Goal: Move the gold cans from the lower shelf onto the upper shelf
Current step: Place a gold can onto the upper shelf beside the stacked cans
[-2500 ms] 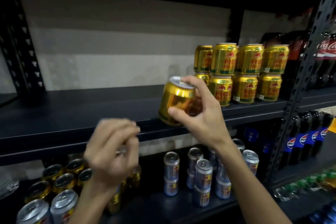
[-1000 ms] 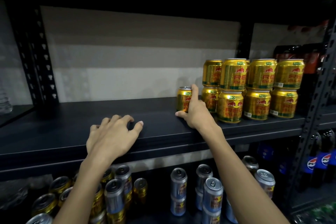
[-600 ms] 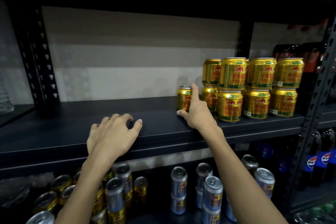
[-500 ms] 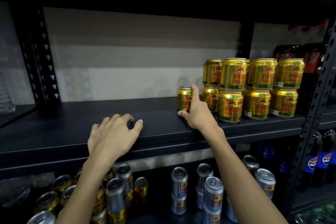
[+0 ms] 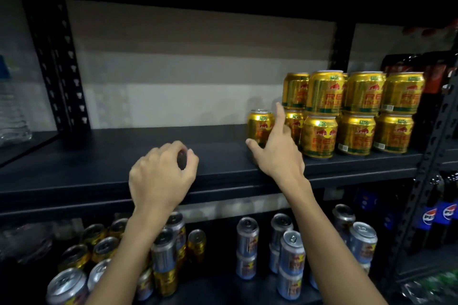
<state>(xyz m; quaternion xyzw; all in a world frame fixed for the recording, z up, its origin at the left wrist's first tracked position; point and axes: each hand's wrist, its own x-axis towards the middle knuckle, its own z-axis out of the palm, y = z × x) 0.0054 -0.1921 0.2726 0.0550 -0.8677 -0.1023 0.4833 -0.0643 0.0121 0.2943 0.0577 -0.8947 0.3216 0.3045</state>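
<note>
Right hand (image 5: 277, 153), grip spread, touches lone gold can (image 5: 259, 129) on upper shelf (image 5: 99, 156); left hand (image 5: 158, 178) curled, seemingly empty

- Gold Red Bull can (image 5: 260, 129): upright on upper shelf (image 5: 119, 171), just left of two-tier gold stack (image 5: 357, 111).
- More gold cans (image 5: 74, 256): upright, lower shelf (image 5: 215, 288), near left.

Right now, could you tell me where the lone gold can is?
Head view: the lone gold can stands on the upper shelf, right of centre, left of the stacked gold cans, behind the right hand.
</note>
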